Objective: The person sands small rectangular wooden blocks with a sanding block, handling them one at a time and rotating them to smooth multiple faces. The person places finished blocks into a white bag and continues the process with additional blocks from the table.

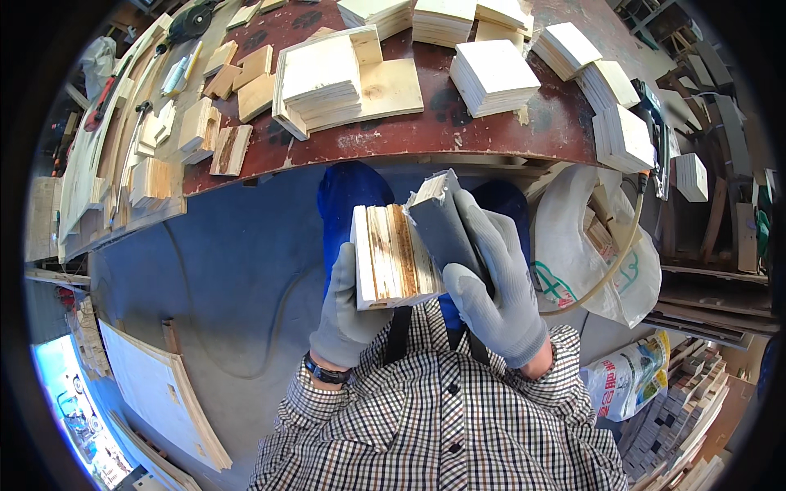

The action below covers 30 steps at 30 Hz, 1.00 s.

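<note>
In front of my body, my left hand (342, 315), in a grey glove, grips a block of stacked plywood pieces (391, 255) by its left side. The layered edges face up, with brown streaks across the middle. My right hand (501, 282), gloved too, is closed around a sanding block (446, 227), a wooden block wrapped in dark grey sandpaper. It is tilted, and its lower left side meets the right edge of the plywood; whether it presses there I cannot tell.
Beyond my knees stands a dark red workbench (344, 141) bearing several plywood stacks (494, 78) and loose wood blocks (232, 150). An angle grinder (190, 23) lies at the far left. To my right are a white sack (573, 245) with wood offcuts and a hose (610, 282).
</note>
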Motion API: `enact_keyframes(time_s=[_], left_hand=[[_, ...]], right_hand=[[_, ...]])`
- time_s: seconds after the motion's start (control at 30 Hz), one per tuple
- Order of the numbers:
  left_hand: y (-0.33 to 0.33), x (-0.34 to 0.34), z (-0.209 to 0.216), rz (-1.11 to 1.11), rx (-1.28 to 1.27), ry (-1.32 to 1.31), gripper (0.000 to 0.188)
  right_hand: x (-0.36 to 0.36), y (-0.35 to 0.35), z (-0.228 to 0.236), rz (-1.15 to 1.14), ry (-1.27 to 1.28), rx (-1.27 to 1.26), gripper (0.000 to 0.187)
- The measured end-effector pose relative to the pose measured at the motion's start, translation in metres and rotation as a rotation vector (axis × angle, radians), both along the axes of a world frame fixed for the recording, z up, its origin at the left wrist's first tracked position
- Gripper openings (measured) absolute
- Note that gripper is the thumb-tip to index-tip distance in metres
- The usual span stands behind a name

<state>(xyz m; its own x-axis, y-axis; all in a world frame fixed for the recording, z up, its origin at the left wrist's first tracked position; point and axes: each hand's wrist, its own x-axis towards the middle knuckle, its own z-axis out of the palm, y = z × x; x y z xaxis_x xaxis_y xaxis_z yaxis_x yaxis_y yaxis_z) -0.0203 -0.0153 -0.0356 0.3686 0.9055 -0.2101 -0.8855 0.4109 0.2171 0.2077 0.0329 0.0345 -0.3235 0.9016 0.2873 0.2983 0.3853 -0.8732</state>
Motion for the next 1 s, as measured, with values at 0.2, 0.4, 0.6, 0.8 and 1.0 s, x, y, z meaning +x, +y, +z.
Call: enact_keyframes(time_s=[0.2, 0.4, 0.6, 0.8, 1.0], left_hand=[[0.007, 0.011, -0.002, 0.062, 0.109, 0.007, 0.063], [0.030, 0.012, 0.049, 0.289, 0.055, 0.508, 0.070], [0.025, 0.000, 0.065, 0.293, 0.152, 0.708, 0.076], [0.031, -0.007, 0.069, 0.449, 0.007, 0.663, 0.070], [0.022, -0.004, 0.065, 0.498, 0.137, 0.989, 0.090]], right_hand=[[-0.001, -0.002, 0.024, -0.036, -0.293, 0.104, 0.070], [-0.023, -0.012, 0.031, 0.001, -0.279, 0.175, 0.075], [-0.025, 0.050, -0.008, -0.069, -0.121, 0.086, 0.065], [-0.046, 0.031, 0.023, 0.181, -0.095, 0.189, 0.069], [-0.046, 0.073, -0.017, 0.081, 0.197, -0.291, 0.067]])
